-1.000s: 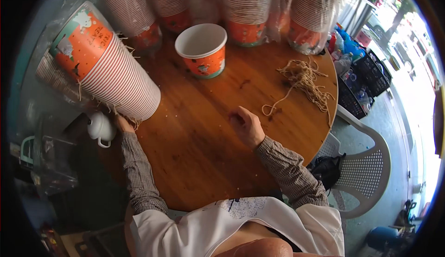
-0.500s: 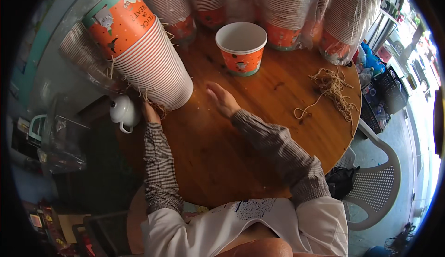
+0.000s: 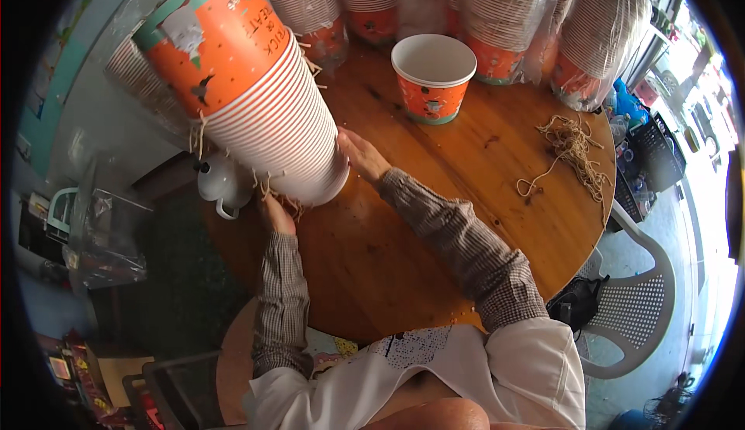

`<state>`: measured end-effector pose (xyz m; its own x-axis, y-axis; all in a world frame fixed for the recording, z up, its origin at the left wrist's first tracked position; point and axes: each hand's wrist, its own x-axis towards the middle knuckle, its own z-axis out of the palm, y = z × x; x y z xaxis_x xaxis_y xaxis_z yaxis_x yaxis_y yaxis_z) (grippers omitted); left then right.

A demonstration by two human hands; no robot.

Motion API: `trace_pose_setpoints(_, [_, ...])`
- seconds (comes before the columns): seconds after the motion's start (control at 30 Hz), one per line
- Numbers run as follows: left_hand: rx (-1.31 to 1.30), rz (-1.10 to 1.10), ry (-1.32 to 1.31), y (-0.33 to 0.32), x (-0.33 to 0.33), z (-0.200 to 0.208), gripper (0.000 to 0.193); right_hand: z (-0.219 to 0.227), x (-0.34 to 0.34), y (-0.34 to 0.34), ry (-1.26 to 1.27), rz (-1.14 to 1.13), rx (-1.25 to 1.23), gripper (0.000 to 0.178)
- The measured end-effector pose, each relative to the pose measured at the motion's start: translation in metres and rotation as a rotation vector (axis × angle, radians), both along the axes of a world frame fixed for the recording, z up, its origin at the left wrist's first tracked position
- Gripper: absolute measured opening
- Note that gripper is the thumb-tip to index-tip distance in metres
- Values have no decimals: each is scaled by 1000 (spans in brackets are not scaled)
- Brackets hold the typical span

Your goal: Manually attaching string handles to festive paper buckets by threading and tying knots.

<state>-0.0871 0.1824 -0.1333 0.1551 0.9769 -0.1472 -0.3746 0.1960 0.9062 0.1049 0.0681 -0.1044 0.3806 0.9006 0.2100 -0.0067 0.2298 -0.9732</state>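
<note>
The right hand (image 3: 362, 156) has come in since the earlier frame, and we now see it touching the right side of the tall stack of nested orange paper buckets (image 3: 272, 123), its fingers extended rather than curled. The left hand (image 3: 278, 216) is at the stack's lower left, by straw-coloured strands (image 3: 292, 206), its fingers partly hidden, so we cannot tell how far they close. The stack is rim-down at the left of the round wooden table (image 3: 380, 267).
</note>
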Motion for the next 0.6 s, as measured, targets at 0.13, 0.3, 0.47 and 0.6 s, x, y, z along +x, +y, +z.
trace_pose_setpoints(0.13, [77,28,4,-26,-35,-12,51,9,-30,-37,-51,55,-130,68])
trace_pose_setpoints(0.3, [59,96,44,-43,-59,-9,51,37,-34,-86,24,14,46,55])
trace_pose_setpoints(0.47, [559,260,331,-130,-93,27,38,184,-7,-225,-139,1,753,42])
trace_pose_setpoints(0.6, [699,50,337,-172,-68,64,33,216,-30,-280,-60,-32,968,40])
